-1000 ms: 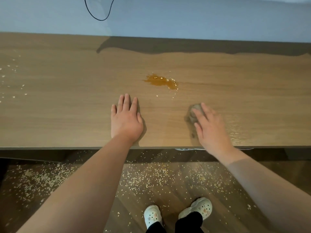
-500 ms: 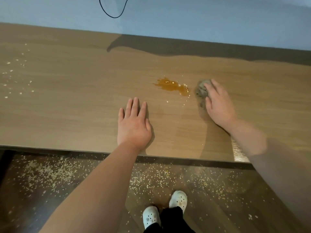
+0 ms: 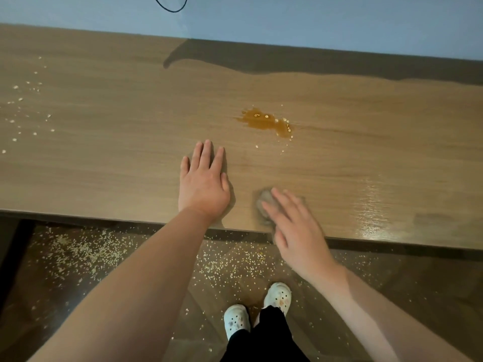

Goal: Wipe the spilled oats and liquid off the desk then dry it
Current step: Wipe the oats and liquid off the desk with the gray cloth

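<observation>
While your right hand [image 3: 295, 226] lies over the grey cloth [image 3: 263, 201] with its fingers straight and slightly spread, pressing it flat at the near edge of the desk [image 3: 104, 165], the wiping step is in hand but, by my judgement, well short of done. That hand is blurred, so its exact contact with the cloth cannot be confirmed.

Your left hand [image 3: 203, 181] rests flat on the desk just beside the cloth, fingers straight and close together, holding nothing.

The amber puddle [image 3: 265, 124], with flakes lying in it, sits untouched farther back, apart from the cloth. Loose oats [image 3: 15, 87] are scattered at the far left of the desk, well away from both hands. A wet sheen [image 3: 371, 205] shows to the right of the cloth, which suggests that area needs drying later.

The next move calls for carrying the cloth up to the puddle and drawing it toward you with firm pressure. Take care not to push more flakes over the edge; the floor [image 3: 78, 250] already carries many.
</observation>
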Demonstrator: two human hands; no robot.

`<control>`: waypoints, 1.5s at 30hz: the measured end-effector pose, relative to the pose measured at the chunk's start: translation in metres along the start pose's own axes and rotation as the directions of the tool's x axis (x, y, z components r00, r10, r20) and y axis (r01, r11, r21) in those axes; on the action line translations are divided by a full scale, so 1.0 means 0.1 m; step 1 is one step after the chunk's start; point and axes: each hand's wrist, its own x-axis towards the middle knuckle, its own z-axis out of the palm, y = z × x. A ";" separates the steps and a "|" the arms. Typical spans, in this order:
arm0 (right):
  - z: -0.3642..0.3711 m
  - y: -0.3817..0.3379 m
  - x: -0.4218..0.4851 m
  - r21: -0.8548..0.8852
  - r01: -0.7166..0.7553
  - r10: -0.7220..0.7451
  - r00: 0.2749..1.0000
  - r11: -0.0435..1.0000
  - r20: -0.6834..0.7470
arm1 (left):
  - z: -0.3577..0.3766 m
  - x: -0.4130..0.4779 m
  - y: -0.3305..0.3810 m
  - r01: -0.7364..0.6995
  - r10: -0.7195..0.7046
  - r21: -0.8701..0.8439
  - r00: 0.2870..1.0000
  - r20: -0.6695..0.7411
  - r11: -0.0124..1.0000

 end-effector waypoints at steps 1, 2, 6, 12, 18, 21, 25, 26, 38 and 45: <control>0.01 -0.03 -0.06 0.041 0.090 -0.091 0.996 0.995 0.011 | 0.00 0.00 0.00 0.000 0.000 0.002 1.000 0.000 1.000; 0.00 -0.03 -0.11 0.079 0.185 -0.187 0.982 0.980 0.017 | -0.01 0.00 0.00 0.000 0.000 0.004 1.000 0.000 1.000; -0.32 0.25 -0.14 0.137 0.127 -0.120 0.991 0.982 -0.061 | -0.02 0.00 0.01 0.000 0.000 -0.003 1.000 -0.012 1.000; -0.41 0.87 0.41 0.038 -0.594 0.592 0.792 0.804 -0.150 | 0.00 -0.01 0.00 0.004 -0.006 -0.045 0.999 -0.041 0.999; -0.35 0.84 0.36 -0.179 -0.260 0.263 0.965 0.949 -0.011 | -0.04 0.07 -0.03 0.062 -0.094 -0.251 0.988 -0.118 0.966; -0.45 1.29 0.67 -0.148 -0.466 0.452 0.884 0.872 -0.121 | -0.11 0.23 -0.08 0.079 -0.122 -0.252 0.980 -0.160 0.964; -0.47 1.44 1.27 -0.023 -0.648 0.626 0.745 0.762 -0.229 | -0.05 0.30 -0.09 0.220 -0.238 -0.143 0.963 -0.127 0.965; -0.44 1.39 1.40 -0.021 -0.636 0.617 0.754 0.771 -0.225 | -0.01 0.32 -0.09 0.232 -0.243 -0.110 0.964 -0.107 0.967; -0.57 1.95 1.82 0.009 -0.518 0.500 0.822 0.855 -0.271 | 0.02 0.33 -0.09 0.240 -0.245 -0.068 0.965 -0.093 0.968; -0.42 1.34 1.79 -0.070 0.031 -0.034 0.999 0.997 -0.039 | 0.04 0.35 -0.08 0.208 -0.206 0.019 0.976 -0.065 0.978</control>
